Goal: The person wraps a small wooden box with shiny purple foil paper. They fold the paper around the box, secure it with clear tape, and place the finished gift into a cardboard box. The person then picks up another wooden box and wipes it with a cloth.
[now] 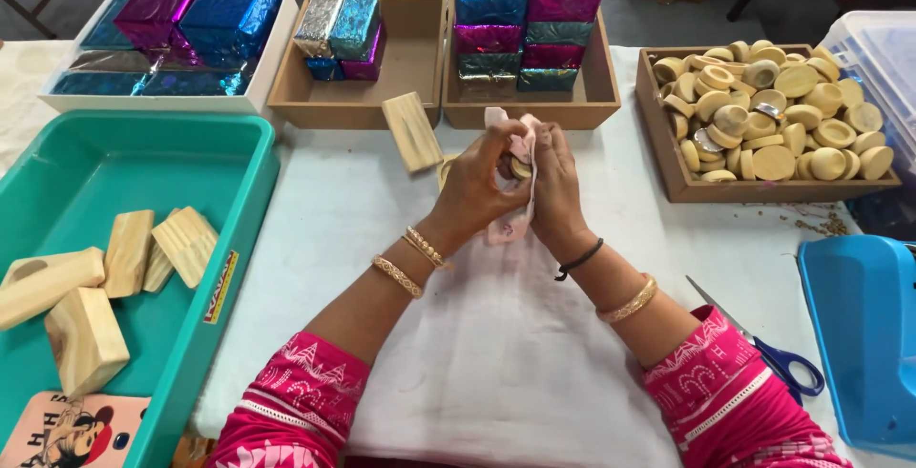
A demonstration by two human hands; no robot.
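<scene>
Both hands up over mid-bench, pressed close together: left hand and right hand clamped on one small round wooden piece, wrapped in a strip of pale pink cloth. Cloth ends sticking out above the fingers and hanging below the palms. Piece held off the bench, just in front of the middle brown tray. Looks like mid-wipe or mid-wrap of the round piece; hard to tell which, most of it hidden by fingers. Next move probably calls for rotating the piece inside the cloth with the fingertips, keeping a firm pinch so it doesn't slip out. One loose wooden block lying tilted just left of the hands, against the tray edge. Wooden tray of round pieces to the right, heaped full. Green tub to the left holding several more wooden blocks. Brown tray of foil-wrapped boxes directly behind the hands, stacked high; another with fewer boxes left of it. Scissors with blue handles near the right forearm, blades open, well apart from the hands.
</scene>
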